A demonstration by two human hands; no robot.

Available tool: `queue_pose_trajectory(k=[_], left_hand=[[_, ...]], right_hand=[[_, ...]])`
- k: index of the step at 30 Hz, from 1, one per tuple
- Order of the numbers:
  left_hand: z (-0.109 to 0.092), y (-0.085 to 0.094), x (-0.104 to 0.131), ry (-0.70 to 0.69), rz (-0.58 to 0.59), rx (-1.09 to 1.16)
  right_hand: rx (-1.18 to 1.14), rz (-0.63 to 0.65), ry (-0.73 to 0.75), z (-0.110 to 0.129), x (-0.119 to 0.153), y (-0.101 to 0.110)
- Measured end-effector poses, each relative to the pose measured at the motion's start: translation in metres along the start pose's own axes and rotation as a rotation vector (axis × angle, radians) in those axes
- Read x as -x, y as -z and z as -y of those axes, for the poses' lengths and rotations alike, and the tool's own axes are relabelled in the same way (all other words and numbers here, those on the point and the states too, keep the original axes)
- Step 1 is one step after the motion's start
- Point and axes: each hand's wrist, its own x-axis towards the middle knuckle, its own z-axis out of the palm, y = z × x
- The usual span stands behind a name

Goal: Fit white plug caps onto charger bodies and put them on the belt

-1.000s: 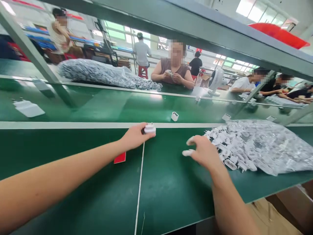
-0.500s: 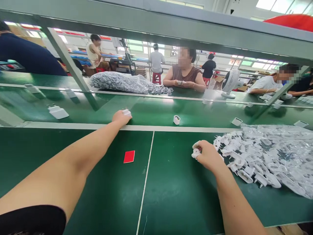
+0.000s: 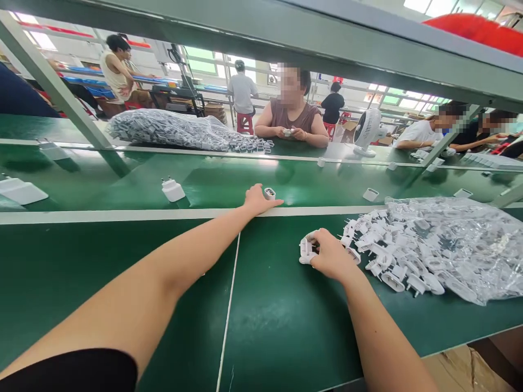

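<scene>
My left hand reaches over the far green strip with thumb and fingers spread around a white charger housing. The housing stands upright, open end up, with metal parts inside. I cannot tell whether the hand touches it. Left of that hand, a white two-pin charger lies on the strip. My right hand is closed on a white plug cover above the near green surface. To its right spreads a pile of loose white plug covers, several with pins showing.
A clear plastic bag holds more covers at right. Another charger lies far left, another housing right. A grey overhead beam crosses above. Across the strip, a co-worker handles a small white part beside a bagged heap.
My left hand has let go of the two-pin charger on the strip and moved right to the housing, opening. My right hand keeps the plug cover, now turned. The view has shifted right.
</scene>
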Motion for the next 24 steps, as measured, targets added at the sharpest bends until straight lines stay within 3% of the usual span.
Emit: queue_pose_trajectory(k=[3, 8, 13, 18, 21, 24], left_hand=[[-0.016, -0.01, 0.003, 0.059, 0.017, 0.011], [-0.024, 0.008, 0.032, -0.006, 0.046, 0.08], [-0.015, 0.032, 0.106, -0.159, 0.166, 0.168], [-0.002, 0.038, 0.178, -0.225, 0.262, 0.271], [0.008, 0.034, 0.193, -0.223, 0.284, 0.318], [0.019, 0.029, 0.192, -0.275, 0.353, 0.365]], right_hand=[[-0.23, -0.063, -0.013, -0.002, -0.007, -0.007], [-0.317, -0.129, -0.072, -0.008, -0.012, -0.007], [-0.561, -0.131, -0.144, -0.009, -0.011, -0.006], [-0.723, -0.063, -0.149, 0.011, -0.002, -0.001], [-0.855, -0.026, -0.108, 0.022, 0.001, -0.001], [-0.906, 0.016, -0.07, 0.025, -0.001, -0.004]])
